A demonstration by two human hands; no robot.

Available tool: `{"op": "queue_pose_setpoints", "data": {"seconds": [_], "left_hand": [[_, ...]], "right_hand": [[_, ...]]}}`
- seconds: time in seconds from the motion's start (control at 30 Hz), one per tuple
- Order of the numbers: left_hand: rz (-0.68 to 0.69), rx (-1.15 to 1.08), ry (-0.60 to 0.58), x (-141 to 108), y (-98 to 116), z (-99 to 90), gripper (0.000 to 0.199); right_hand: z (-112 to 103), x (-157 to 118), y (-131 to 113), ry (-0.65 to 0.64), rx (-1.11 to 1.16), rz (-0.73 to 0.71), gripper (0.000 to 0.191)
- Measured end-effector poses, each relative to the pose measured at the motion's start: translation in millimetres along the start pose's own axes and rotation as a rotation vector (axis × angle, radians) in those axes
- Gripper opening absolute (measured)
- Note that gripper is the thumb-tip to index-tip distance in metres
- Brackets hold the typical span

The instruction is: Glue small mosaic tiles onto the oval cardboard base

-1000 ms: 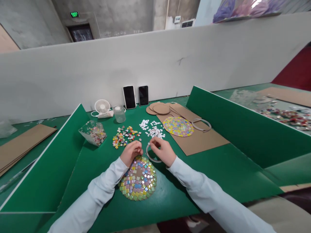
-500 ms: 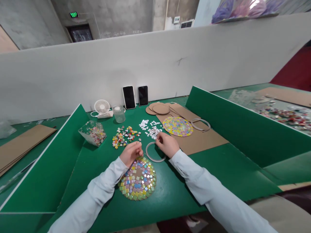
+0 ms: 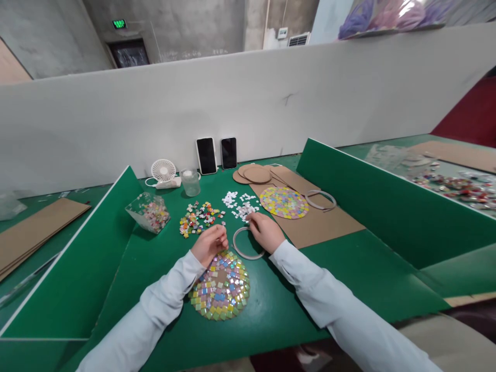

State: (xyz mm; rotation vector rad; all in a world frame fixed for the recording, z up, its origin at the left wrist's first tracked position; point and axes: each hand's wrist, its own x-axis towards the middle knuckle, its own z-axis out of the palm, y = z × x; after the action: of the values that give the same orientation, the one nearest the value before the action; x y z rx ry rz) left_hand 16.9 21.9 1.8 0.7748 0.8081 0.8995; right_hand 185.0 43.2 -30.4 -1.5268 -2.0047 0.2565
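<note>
My left hand (image 3: 210,245) hovers over the upper edge of a round mosaic coaster (image 3: 219,297), its fingers curled together; whatever they may pinch is too small to make out. Shiny yellow, green, pink and blue tiles cover the coaster, with bare brown board showing near its centre. My right hand (image 3: 266,232) reaches to the near edge of a pile of small white squares (image 3: 243,209), thumb and fingertips closed. A pale ring (image 3: 235,245) lies between the hands, partly under the right one. Just beyond my left hand is a heap of loose coloured tiles (image 3: 198,217).
A clear tub of tiles (image 3: 155,214) leans at the left by a glass (image 3: 190,183) and small fan (image 3: 163,171). Two phones (image 3: 206,156) stand at the back. Right, cardboard (image 3: 329,227) bears a second mosaic disc (image 3: 284,202) and another ring (image 3: 321,192). Green dividers (image 3: 387,206) flank the table.
My right hand has shifted slightly left, its fingertips closer to the white squares. My left hand and the coaster look the same.
</note>
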Motion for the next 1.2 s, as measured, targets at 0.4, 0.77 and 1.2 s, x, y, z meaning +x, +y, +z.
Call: {"op": "queue_pose_setpoints", "data": {"seconds": [0.4,0.77,1.2], "left_hand": [[-0.004,0.011,-0.012,2,-1,-0.3,0.014],[0.000,0.117,0.063,0,-1,6.2,0.029],[0.026,0.223,0.092,0,-4,7.0,0.029]], "right_hand": [[-1,-11,-24,0.060,0.097,-0.190,0.016],[-10,-20,-43,0.144,0.145,-0.288,0.017],[-7,-21,-43,0.113,-0.042,-0.322,0.017]]}}
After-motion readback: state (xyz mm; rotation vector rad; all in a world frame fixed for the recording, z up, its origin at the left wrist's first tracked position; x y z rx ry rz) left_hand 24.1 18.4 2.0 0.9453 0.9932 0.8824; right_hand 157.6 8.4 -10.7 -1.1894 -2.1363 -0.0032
